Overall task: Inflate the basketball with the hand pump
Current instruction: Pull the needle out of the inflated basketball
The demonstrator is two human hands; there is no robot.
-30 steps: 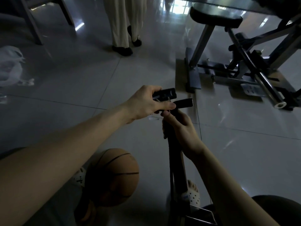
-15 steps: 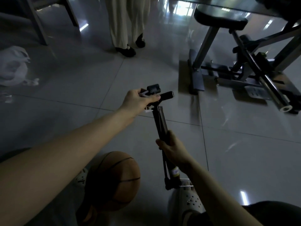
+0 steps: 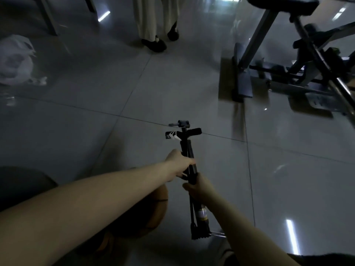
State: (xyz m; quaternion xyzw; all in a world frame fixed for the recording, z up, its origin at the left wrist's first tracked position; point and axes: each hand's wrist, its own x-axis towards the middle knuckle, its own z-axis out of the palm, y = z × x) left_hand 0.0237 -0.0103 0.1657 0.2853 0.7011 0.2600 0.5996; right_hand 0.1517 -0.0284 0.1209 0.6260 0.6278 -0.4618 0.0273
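A black hand pump (image 3: 189,166) is standing nearly upright on the grey tiled floor (image 3: 96,120), its T-handle (image 3: 183,133) at the top and its foot (image 3: 199,232) down near the person's legs. The right hand (image 3: 199,187) is wrapping closed around the barrel about halfway down. The left hand (image 3: 177,166) is reaching in just above it, fingers curled against the barrel's left side, though motion blur is making it hard to tell how firmly it is gripping. The basketball (image 3: 151,214) is lying on the floor to the left of the pump's base, mostly hidden under the left forearm. Farther off, another person's legs in pale trousers (image 3: 151,18) are standing near a white plastic bag (image 3: 15,62) and a metal exercise machine (image 3: 299,60).
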